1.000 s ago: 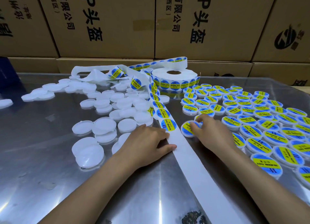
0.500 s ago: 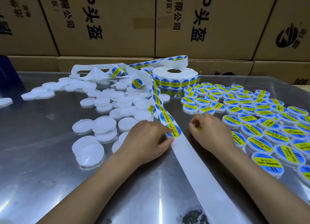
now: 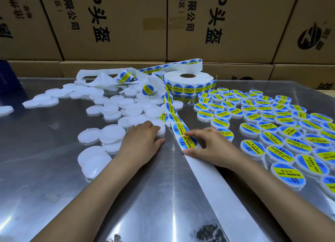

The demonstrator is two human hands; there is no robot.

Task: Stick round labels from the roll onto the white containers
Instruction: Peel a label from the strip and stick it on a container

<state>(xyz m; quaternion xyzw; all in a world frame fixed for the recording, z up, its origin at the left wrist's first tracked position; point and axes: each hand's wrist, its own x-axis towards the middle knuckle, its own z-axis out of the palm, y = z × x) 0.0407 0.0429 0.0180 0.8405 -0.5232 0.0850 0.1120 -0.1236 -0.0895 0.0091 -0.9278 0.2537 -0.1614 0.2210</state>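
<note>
My left hand (image 3: 143, 142) lies over a blank white container (image 3: 161, 131) at the near edge of the blank pile, fingers on top and thumb at its near side. My right hand (image 3: 212, 147) rests on the white backing strip (image 3: 208, 171). Its index finger and thumb touch the strip on either side of a blue-and-yellow round label (image 3: 187, 142) that lies flat there. The strip runs back to the label roll (image 3: 188, 78) at the far middle. Several labelled containers (image 3: 288, 171) cover the right side.
Several blank white containers (image 3: 112, 111) lie scattered and stacked on the left of the shiny metal table (image 3: 54, 169). Loose backing strip loops behind them. Cardboard boxes (image 3: 116, 24) form a wall at the back. A dark blue object (image 3: 7, 74) stands at the far left.
My left hand left the strip and moved left onto a blank container. My right hand let go of a labelled container and moved left onto the strip, around the nearest label.
</note>
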